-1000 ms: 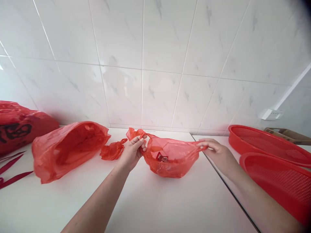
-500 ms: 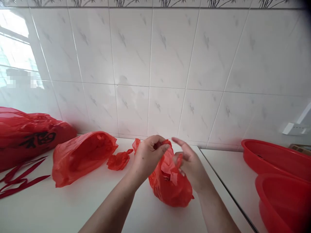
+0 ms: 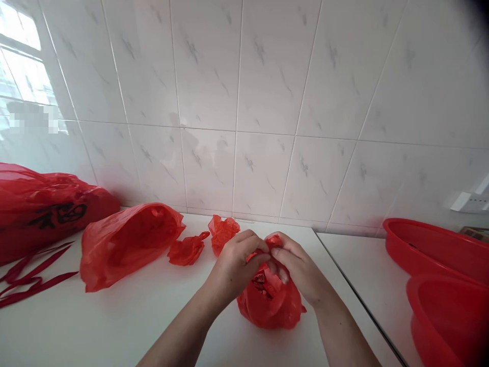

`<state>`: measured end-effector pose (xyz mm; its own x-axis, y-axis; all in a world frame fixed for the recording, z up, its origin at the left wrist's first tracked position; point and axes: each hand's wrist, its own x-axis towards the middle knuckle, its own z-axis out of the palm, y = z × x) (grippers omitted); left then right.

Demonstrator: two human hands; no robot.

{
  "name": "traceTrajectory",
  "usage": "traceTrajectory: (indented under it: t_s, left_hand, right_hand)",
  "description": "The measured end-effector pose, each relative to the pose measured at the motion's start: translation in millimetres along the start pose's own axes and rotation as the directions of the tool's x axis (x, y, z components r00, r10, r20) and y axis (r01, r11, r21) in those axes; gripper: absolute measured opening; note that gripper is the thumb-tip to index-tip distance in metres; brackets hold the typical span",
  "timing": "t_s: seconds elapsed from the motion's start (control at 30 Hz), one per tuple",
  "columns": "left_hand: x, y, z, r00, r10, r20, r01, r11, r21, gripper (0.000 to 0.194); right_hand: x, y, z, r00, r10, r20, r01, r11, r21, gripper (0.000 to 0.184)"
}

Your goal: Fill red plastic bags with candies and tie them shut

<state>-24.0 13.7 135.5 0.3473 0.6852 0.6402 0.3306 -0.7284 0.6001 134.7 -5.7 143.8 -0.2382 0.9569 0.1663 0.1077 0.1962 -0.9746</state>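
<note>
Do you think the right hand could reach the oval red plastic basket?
Probably yes: nothing stands between the right hand and the red basket, though it holds the crumpled red plastic bag.

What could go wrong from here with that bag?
Two likely risks. The thin red plastic bag is gathered between the left hand and the right hand, so the film may tear where it is pinched. It also sits close to the seam in the white counter, so it might slide across toward the red basket.
</note>
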Motion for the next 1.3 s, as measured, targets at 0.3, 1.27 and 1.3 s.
traceTrajectory:
  t_s: [0.3,1.27,1.3]
  left_hand:
    - [-0.9,-14.3,1.0,0.927,-0.368,0.069,0.372,0.88,-0.295,0.018]
    - [-39.2,-47.9,-34.0,0.929,-0.353,0.111,0.337,0.931,0.14,0.016]
    - [-44.0,-49.2,-39.5,0.92,-0.36,0.152,0.336,0.928,0.161,0.016]
  right_hand:
    - [-1.4,-0.3,-5.7,1.0,-0.014,0.02,0.017,0.986,-0.168,0.023]
    - [29.8,81.6,-65.2,0.777,-0.086,-0.624,-0.262,0.857,-0.444,0.023]
    - [31.9,92.3,-68.7,0.761,-0.077,-0.644,-0.297,0.842,-0.451,0.023]
